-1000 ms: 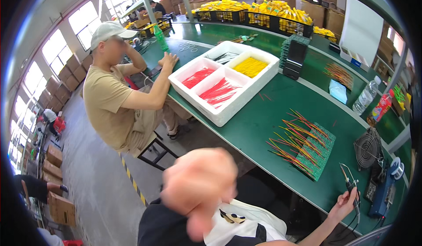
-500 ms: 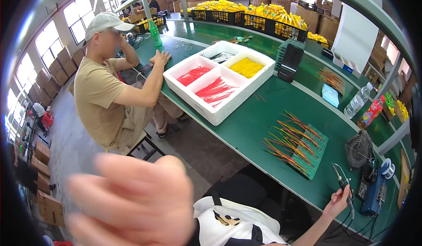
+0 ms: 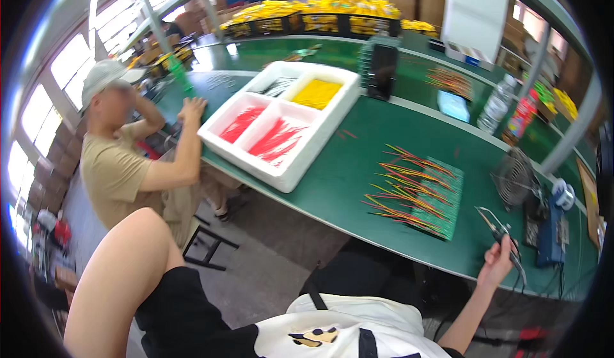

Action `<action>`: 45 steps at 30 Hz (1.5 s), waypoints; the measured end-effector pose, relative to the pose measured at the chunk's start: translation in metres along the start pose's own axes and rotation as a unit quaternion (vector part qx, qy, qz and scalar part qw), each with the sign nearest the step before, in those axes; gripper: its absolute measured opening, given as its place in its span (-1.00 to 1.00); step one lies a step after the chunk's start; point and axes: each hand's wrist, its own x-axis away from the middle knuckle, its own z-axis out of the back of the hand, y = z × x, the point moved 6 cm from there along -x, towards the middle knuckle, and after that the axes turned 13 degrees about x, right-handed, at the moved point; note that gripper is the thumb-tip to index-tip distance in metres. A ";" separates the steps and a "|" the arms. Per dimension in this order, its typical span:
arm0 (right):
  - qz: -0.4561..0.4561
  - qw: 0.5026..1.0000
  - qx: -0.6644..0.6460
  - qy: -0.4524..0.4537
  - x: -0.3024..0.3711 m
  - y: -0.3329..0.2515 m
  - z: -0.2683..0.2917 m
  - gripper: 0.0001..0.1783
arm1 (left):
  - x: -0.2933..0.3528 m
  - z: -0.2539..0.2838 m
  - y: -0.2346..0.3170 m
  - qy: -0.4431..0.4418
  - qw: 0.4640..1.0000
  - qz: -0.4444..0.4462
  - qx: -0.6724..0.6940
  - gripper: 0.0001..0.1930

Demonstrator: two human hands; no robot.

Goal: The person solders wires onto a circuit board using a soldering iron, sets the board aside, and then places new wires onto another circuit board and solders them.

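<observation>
At table edge, right hand (image 3: 495, 263) gripping soldering iron (image 3: 501, 233), tip up-left

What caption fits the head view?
Right hand grips a soldering iron beside coloured wires on a green table.

The left hand is lying out of sight: only the raised upper arm (image 3: 121, 275) is showing, and the lower edge is cutting it off. The right hand (image 3: 495, 262) is wrapping around a thin tool (image 3: 502, 240), hiding the handle, so its kind is staying unclear. The fisheye rim is swallowing the blue device (image 3: 550, 236) beside the small fan (image 3: 515, 179). The wires (image 3: 409, 188) on the table are lying too fine to count. The co-worker's hand is covering part of that person's head (image 3: 112, 96).
</observation>
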 end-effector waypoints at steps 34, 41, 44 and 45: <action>0.017 0.996 0.057 0.060 0.007 -0.012 0.004 -0.83 | 0.314 -0.048 -0.572 -0.041 0.716 0.667 -0.201 -0.85; 0.021 0.995 0.078 0.064 0.007 -0.016 -0.006 -0.82 | 0.317 -0.041 -0.570 0.128 0.677 0.722 -0.067 -0.89; 0.025 0.995 0.076 0.057 0.008 -0.016 -0.006 -0.81 | 0.311 -0.042 -0.565 0.115 0.672 0.728 -0.074 -0.87; 0.027 0.995 0.076 0.055 0.008 -0.016 -0.005 -0.81 | 0.310 -0.043 -0.564 0.116 0.672 0.727 -0.073 -0.87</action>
